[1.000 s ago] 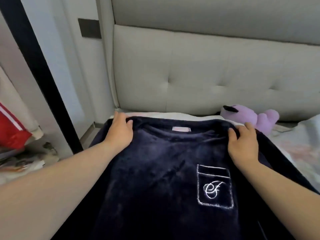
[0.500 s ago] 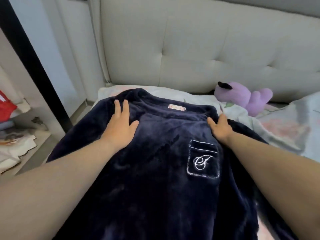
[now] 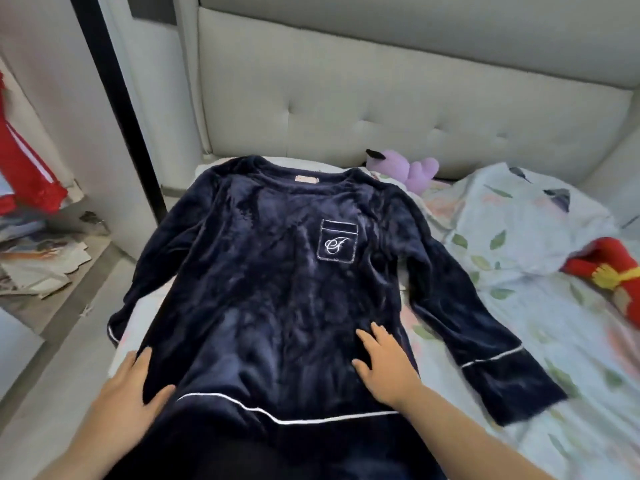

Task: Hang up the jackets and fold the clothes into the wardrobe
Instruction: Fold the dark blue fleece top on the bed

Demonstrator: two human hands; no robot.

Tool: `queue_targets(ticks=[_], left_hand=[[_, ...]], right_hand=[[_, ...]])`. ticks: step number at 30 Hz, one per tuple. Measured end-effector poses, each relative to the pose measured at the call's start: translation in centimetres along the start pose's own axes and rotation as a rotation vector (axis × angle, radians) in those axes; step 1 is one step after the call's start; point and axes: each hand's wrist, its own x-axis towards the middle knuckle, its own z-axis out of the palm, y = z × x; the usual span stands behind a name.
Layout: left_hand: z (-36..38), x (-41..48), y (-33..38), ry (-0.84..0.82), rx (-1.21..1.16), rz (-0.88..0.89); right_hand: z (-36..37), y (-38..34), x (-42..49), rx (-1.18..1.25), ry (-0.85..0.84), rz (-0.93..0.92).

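Head view: both flat, open hands, left hand (image 3: 133, 386) and right hand (image 3: 384, 362), press the navy top (image 3: 263, 271) smooth on the bed (image 3: 554, 323), ready for folding.

A pale grey, button-tufted padded headboard (image 3: 381, 109) spans the top from eleven to two o'clock. At its foot, about one o'clock, lies a lilac plush toy (image 3: 405, 166) with a black tip. A crumpled white bed cover printed with green leaves and pink flowers (image 3: 519, 237) fills two to five o'clock. At nine o'clock sits a ragged heap of torn newspapers (image 3: 41, 258). A black vertical strip (image 3: 117, 98) slants through eleven o'clock, a dark grey rectangular wall plate (image 3: 152, 8) near its upper end.
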Motion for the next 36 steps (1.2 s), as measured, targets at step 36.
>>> queue_targets(ticks=[36], left_hand=[[-1.9,-6.1,1.2,0.008,0.101,0.262]], right_hand=[[1.5,3.4,-13.9,-0.16,0.217,0.088]])
